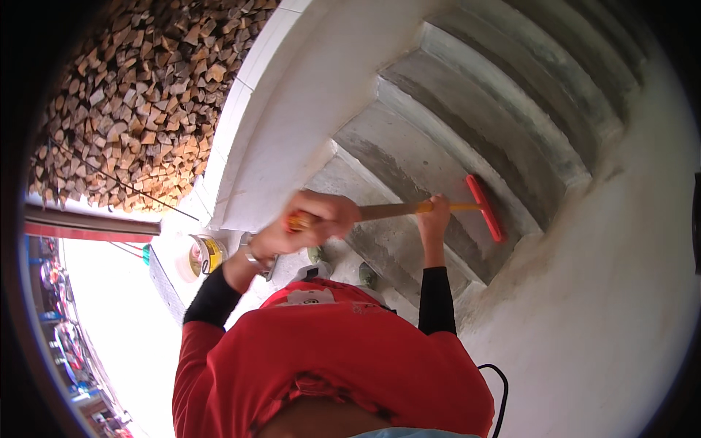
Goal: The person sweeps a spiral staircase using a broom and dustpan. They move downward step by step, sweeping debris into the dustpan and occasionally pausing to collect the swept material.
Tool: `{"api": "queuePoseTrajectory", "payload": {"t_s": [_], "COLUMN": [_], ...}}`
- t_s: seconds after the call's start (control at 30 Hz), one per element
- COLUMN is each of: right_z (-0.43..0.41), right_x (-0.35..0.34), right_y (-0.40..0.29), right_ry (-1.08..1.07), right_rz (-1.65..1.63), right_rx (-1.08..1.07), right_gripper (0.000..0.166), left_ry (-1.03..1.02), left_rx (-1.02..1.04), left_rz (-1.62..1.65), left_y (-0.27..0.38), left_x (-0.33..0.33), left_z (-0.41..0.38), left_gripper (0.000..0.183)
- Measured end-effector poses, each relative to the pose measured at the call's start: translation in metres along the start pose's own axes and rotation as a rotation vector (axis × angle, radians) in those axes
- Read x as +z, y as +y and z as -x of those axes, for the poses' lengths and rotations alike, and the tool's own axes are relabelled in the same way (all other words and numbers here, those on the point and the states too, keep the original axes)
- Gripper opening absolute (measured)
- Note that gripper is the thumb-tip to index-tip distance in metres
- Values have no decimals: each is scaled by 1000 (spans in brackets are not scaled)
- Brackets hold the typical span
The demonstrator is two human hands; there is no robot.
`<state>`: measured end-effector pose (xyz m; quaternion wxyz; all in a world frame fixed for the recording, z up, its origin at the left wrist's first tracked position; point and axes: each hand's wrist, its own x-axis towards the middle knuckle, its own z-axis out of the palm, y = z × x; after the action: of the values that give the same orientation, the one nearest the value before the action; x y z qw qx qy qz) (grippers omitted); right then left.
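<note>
Both my hands are closed on a long-handled tool with a red bar-shaped head [484, 209], perhaps a broom or squeegee. My left hand [315, 222], blurred, holds the upper end of the handle [386, 211]. Farther along, near the yellow part by the head, my right hand [434, 214] grips it. The head lies at a concrete stair tread [408, 148], close to the riser above it. Dark, damp-looking patches mark several of the steps.
Concrete steps [493, 104] curve up to the right between a white side wall [569, 328] and a low white parapet [296, 104]. Stacked firewood [148, 104] fills the upper left. A bucket with a yellow label [212, 255] stands at the left, near a grey slab [166, 282].
</note>
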<state>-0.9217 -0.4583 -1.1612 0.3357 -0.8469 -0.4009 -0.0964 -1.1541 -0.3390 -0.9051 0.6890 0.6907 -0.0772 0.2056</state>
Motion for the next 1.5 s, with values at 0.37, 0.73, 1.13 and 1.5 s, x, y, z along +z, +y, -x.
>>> {"api": "queuePoseTrajectory", "payload": {"t_s": [0.37,0.73,1.13,1.5], "right_z": [-96,-49,-104,-147], "right_x": [189,80,120,245], "right_y": [-125,-283,-168,-198], "right_ry": [-14,-700,-265,-352], "right_rz": [-397,-655,-448,-235], "right_rx": [-302,-598,-306,-341], "right_gripper": [15,13,8,15], "left_ry": [261,502,398,602], "left_rx": [-162,288,-25,86], "left_rz": [-291,-590,-272,-251], "left_y": [6,151,54,-15], "left_x": [-106,-53,-90,-204], "left_z": [37,54,54,57], "left_gripper": [13,13,13,23]}}
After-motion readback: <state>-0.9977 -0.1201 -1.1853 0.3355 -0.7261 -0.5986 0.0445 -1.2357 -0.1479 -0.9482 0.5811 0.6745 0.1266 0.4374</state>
